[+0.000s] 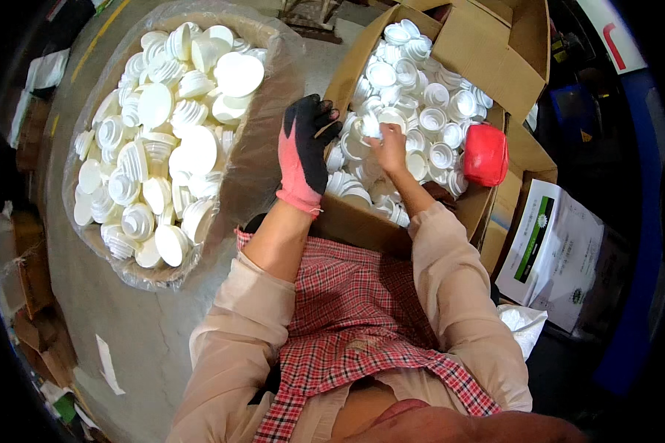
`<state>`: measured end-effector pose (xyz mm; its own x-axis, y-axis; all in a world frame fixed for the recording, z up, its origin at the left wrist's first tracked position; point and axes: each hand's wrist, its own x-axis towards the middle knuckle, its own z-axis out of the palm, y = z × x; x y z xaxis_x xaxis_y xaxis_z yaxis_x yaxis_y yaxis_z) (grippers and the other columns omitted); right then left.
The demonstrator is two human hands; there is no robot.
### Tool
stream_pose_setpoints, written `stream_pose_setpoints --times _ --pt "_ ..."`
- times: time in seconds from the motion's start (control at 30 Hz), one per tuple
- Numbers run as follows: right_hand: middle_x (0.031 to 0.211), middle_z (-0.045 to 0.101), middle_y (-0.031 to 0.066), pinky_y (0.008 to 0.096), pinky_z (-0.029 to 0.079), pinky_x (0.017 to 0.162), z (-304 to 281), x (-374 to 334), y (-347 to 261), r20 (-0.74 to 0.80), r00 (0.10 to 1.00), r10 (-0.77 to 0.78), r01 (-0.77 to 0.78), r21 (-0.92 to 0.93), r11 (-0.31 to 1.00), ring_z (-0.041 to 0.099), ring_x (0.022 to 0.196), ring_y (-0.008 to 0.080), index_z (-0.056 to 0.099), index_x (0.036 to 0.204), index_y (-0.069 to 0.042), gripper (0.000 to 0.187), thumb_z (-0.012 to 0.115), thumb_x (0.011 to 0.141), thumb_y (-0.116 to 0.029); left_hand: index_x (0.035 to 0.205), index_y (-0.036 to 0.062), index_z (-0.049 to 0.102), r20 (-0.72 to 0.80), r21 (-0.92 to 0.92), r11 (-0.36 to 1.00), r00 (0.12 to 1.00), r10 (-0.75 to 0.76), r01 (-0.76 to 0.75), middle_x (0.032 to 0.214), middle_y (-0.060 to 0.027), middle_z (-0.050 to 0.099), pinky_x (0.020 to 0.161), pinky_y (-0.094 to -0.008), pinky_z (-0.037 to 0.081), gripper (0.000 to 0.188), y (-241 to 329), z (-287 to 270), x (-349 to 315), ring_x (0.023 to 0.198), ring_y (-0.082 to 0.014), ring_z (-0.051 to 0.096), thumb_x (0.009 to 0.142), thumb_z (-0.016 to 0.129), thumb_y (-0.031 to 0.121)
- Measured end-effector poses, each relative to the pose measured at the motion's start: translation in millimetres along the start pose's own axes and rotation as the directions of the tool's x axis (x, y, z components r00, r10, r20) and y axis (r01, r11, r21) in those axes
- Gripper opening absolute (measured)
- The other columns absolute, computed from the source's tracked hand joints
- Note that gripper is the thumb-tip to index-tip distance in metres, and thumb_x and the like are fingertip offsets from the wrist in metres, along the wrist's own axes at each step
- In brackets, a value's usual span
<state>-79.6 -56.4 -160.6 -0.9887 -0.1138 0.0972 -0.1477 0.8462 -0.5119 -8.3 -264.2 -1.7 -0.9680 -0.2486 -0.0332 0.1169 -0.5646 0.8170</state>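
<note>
My left hand (307,148), in a pink and black glove with bare fingertips, hovers by the left edge of a cardboard box (377,232). Its fingers are loosely bent and apart, with nothing visible in them. My bare right hand (390,150) reaches into that box, fingers closed on a small white stepped plastic cap (369,127). Many similar round white plastic caps (432,119) fill the box around it. To the left, a plastic-lined container (255,148) is heaped with larger white stepped plastic pieces (155,107), some showing flat round faces.
A red pouch-like bundle (485,155) rests at the box's right edge. Raised cardboard flaps (488,55) stand at the far side. A white carton with a green label (550,255) and a white plastic bag (523,325) lie to the right. Cardboard pieces (41,336) line the left side.
</note>
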Motion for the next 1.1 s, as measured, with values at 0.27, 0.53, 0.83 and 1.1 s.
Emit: stream_pose_setpoints --times 0.27,0.53,0.83,1.1 --pt "0.091 0.061 0.0128 0.0335 0.045 0.074 -86 4 -58 -0.065 0.928 -0.368 0.36 0.418 0.834 0.058 0.083 0.0255 0.062 0.103 0.0 0.038 0.075 0.076 -0.023 0.144 0.0298 0.032 -0.058 -0.07 0.903 0.902 -0.428 0.424 0.14 -0.0086 0.031 0.092 -0.0512 0.044 0.051 -12 6 8 0.119 -0.0301 0.044 0.097 0.048 0.039" --pt "0.135 0.045 0.0189 0.0372 0.044 0.096 -43 -11 -23 0.696 0.692 -0.19 0.263 0.002 0.965 0.052 0.115 0.0354 0.064 0.104 0.004 0.051 0.08 0.064 -0.023 0.138 0.009 0.039 -0.064 0.204 0.965 0.986 -0.154 0.164 0.133 -0.0087 0.045 0.096 -0.0394 0.043 0.049 -21 -3 13 0.117 -0.025 0.05 0.098 0.047 0.036" --pt "0.119 0.06 0.0154 0.0339 0.047 0.089 -77 -8 -14 0.537 0.81 -0.235 0.042 0.347 0.937 0.058 0.105 0.0336 0.068 0.098 0.001 0.039 0.074 0.064 -0.017 0.127 0.0098 0.05 -0.105 0.141 0.958 0.966 -0.235 0.248 0.12 -0.0062 0.054 0.092 -0.0381 0.044 0.045 -18 7 13 0.112 -0.0211 0.052 0.094 0.054 0.039" --pt "0.138 0.044 0.0249 0.0433 0.048 0.089 -54 -13 0 0.665 0.714 -0.219 0.331 -0.046 0.942 0.058 0.107 0.0383 0.062 0.098 0.005 0.032 0.061 0.067 -0.006 0.128 0.0081 0.049 -0.016 0.09 0.962 0.966 -0.256 0.257 0.122 -0.0074 0.053 0.093 -0.0382 0.044 0.046 -37 27 7 0.113 -0.0228 0.052 0.095 0.051 0.04"
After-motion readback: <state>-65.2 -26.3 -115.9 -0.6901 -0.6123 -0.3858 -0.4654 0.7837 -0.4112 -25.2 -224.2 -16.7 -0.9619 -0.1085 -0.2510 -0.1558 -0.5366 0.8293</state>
